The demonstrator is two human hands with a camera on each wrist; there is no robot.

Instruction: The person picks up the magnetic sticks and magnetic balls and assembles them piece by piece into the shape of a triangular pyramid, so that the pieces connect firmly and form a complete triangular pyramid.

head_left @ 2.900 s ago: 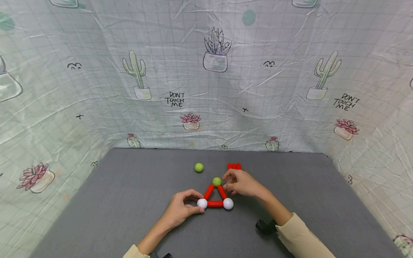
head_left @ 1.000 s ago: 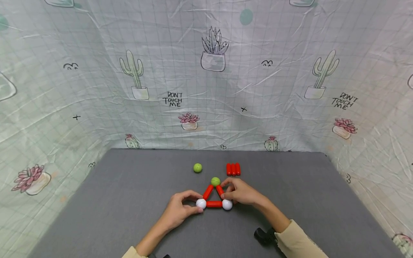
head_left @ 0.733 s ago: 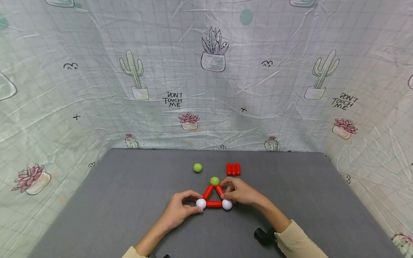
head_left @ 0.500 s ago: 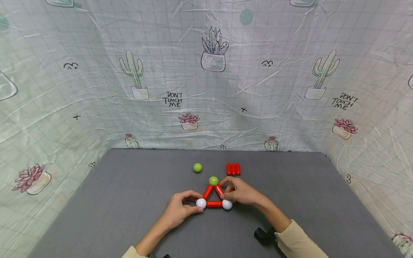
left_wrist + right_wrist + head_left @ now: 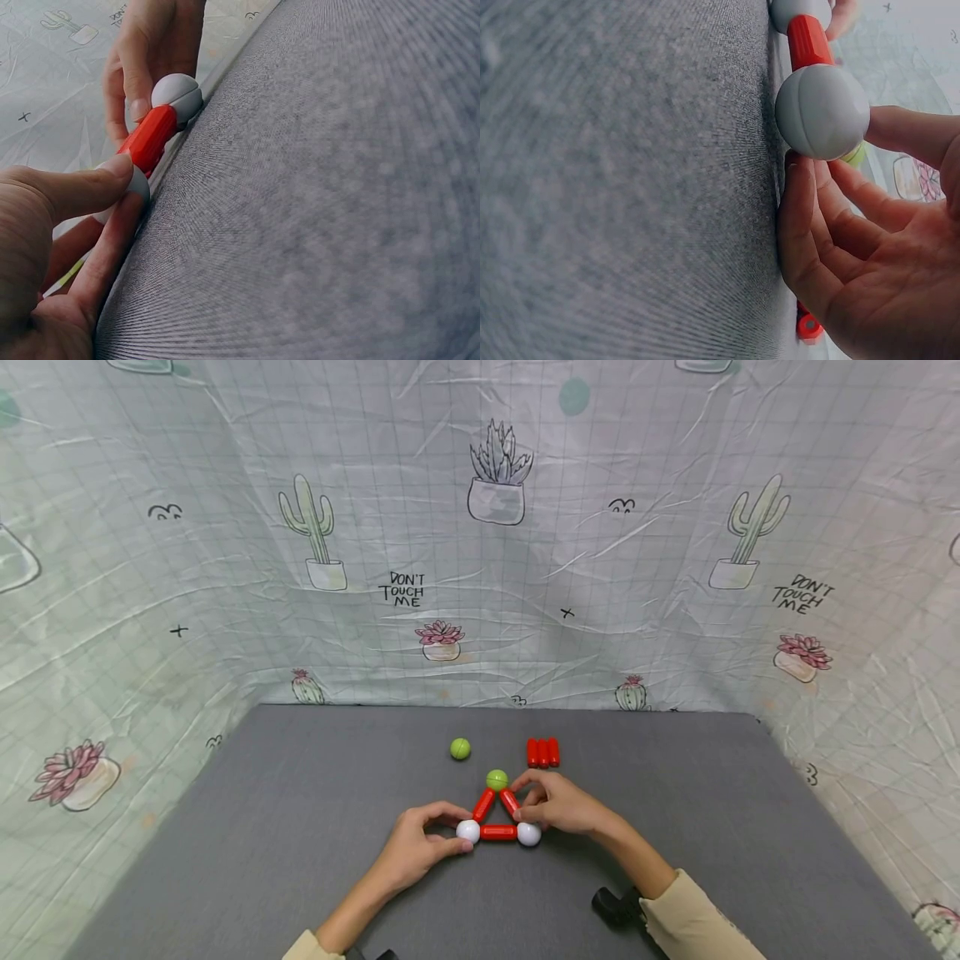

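Your left hand (image 5: pixel 423 839) pinches the left white ball (image 5: pixel 468 832) between thumb and fingers, at the left end of the near rod (image 5: pixel 498 832), the red one lying closest to you. Your right hand (image 5: pixel 562 806) grips the right slanting rod (image 5: pixel 509 803), just beyond the right end of the near rod; your thumb lies over its lower end and your index fingertip sits beside its upper end. The right white ball (image 5: pixel 529 834) sits at the near rod's right end, and how much your thumb also bears on that ball is hard to tell.

The left slanting rod (image 5: pixel 483 804) runs away from the near rod's left end, leaning inward. Beyond the middle of the near rod, the first green ball (image 5: pixel 497 780) sits at the far ends of both slanting pieces, so you have a triangle lying on the grey table (image 5: pixel 337 760).

Farther beyond the near rod, slightly left of it, lies a second green ball (image 5: pixel 461 748); equally far but to its right, three loose red rods (image 5: pixel 543 752) lie side by side. Well beyond the near rod hangs a wrinkled cloth (image 5: pixel 525 585), printed with potted plants and "DON'T TOUCH ME".
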